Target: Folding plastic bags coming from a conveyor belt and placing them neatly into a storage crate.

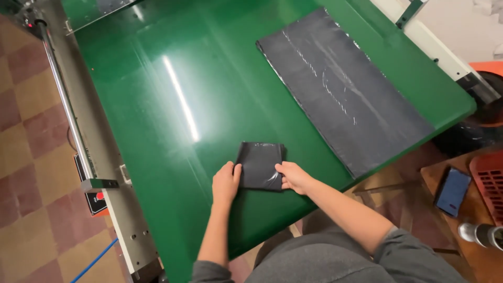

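A small folded black plastic bag lies on the glossy green table near its front edge. My left hand rests at the bag's near left corner, thumb on the plastic. My right hand presses on its near right corner with fingers on top of the fold. Farther back on the right, a stack of flat black plastic sheets lies spread out at an angle.
A metal rail with a bracket runs along the table's left side, above a tiled floor. At the right stands a wooden stool with a dark phone, a red basket and a metal cylinder.
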